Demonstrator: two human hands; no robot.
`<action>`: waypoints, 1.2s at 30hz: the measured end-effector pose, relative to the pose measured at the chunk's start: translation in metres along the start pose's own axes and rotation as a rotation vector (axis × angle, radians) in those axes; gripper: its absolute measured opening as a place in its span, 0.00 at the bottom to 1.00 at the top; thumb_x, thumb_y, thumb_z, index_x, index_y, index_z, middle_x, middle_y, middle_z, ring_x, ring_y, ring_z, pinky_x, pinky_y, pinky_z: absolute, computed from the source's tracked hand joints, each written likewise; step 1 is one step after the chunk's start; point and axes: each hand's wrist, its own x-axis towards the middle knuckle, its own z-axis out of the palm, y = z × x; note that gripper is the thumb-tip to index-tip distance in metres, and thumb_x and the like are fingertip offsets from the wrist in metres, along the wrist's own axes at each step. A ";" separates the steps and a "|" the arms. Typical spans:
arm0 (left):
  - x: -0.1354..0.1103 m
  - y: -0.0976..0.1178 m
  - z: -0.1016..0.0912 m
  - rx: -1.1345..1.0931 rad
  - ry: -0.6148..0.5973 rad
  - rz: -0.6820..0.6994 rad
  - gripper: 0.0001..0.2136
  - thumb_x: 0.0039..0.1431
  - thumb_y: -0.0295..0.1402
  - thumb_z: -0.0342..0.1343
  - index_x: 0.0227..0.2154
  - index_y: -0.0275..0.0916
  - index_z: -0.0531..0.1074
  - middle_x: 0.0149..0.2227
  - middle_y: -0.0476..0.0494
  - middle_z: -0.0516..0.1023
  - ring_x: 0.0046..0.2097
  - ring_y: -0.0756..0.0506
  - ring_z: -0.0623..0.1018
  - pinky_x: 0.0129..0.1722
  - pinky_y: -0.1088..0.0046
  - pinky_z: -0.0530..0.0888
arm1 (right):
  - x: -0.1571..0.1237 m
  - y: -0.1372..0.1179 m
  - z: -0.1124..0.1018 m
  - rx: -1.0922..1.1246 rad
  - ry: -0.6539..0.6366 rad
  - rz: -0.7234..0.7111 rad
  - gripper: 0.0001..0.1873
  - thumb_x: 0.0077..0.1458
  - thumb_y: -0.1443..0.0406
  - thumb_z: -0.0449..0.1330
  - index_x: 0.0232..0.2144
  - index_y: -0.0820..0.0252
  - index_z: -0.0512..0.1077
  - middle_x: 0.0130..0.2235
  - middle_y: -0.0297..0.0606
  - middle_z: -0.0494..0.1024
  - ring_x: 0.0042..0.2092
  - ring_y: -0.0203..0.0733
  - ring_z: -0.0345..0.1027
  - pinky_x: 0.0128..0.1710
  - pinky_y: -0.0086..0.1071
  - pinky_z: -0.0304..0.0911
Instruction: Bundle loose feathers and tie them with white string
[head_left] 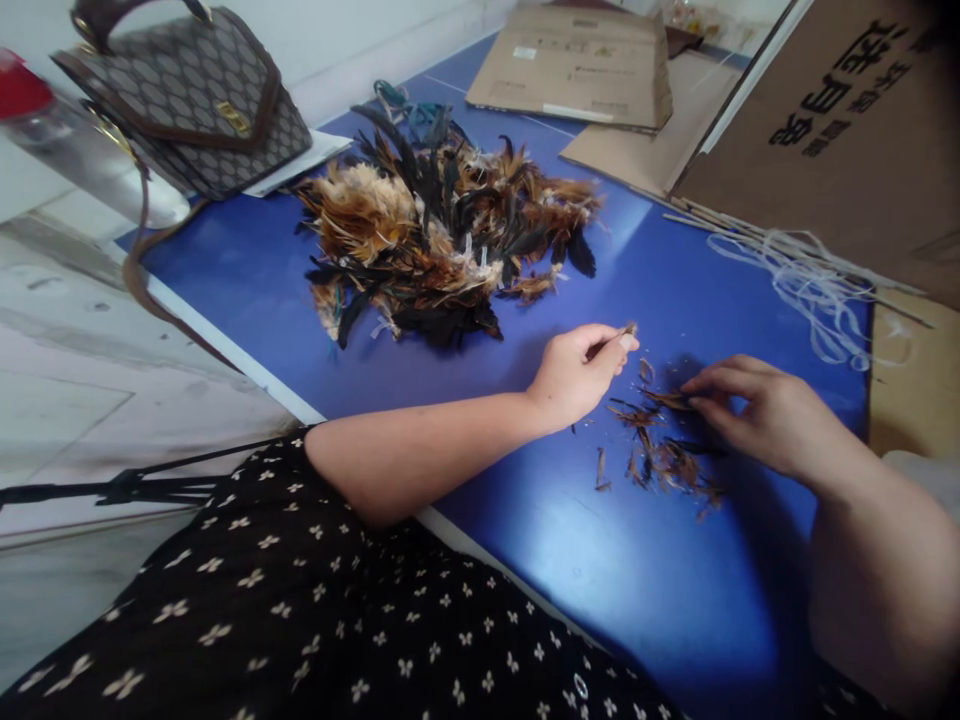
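Note:
Between the thumb and forefinger of my left hand [581, 372] a small brown feather tuft [628, 329] is pinched, held just above the blue tabletop. My right hand [765, 412] has its thumb and forefinger closed on a slim brown feather [666, 399]. Below that feather lies a loose scatter of small brown and black feathers [671, 465]. Farther back on the table spreads a large heap of feathers [442, 230], brown, tan and black, some with whitish ties among them.
A patterned handbag [187, 105] and a red-capped bottle [90, 150] stand at the left. Flattened cardboard [570, 65] lies at the back, with a big cardboard box [847, 140] at the right. Thin sticks [750, 240] and a tangled clear cord [814, 295] lie along the right side.

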 end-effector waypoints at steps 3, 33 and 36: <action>0.000 0.001 0.000 0.002 -0.005 -0.004 0.12 0.73 0.41 0.67 0.36 0.38 0.81 0.31 0.51 0.78 0.34 0.52 0.75 0.41 0.70 0.73 | 0.003 -0.001 0.008 0.028 -0.019 -0.012 0.09 0.63 0.58 0.66 0.40 0.51 0.87 0.42 0.44 0.87 0.40 0.50 0.82 0.44 0.43 0.76; -0.005 0.003 -0.004 -0.109 -0.322 -0.087 0.13 0.71 0.42 0.69 0.41 0.35 0.86 0.34 0.44 0.84 0.34 0.51 0.79 0.39 0.71 0.76 | 0.001 -0.064 -0.007 0.675 0.220 0.245 0.21 0.58 0.48 0.79 0.44 0.55 0.85 0.31 0.35 0.83 0.25 0.36 0.67 0.23 0.30 0.62; -0.004 0.003 -0.003 -0.220 -0.323 -0.125 0.13 0.69 0.42 0.72 0.39 0.35 0.86 0.37 0.42 0.85 0.37 0.51 0.81 0.43 0.70 0.78 | 0.001 -0.064 -0.007 0.665 0.261 0.255 0.23 0.59 0.45 0.78 0.45 0.55 0.87 0.33 0.37 0.85 0.25 0.37 0.70 0.22 0.30 0.64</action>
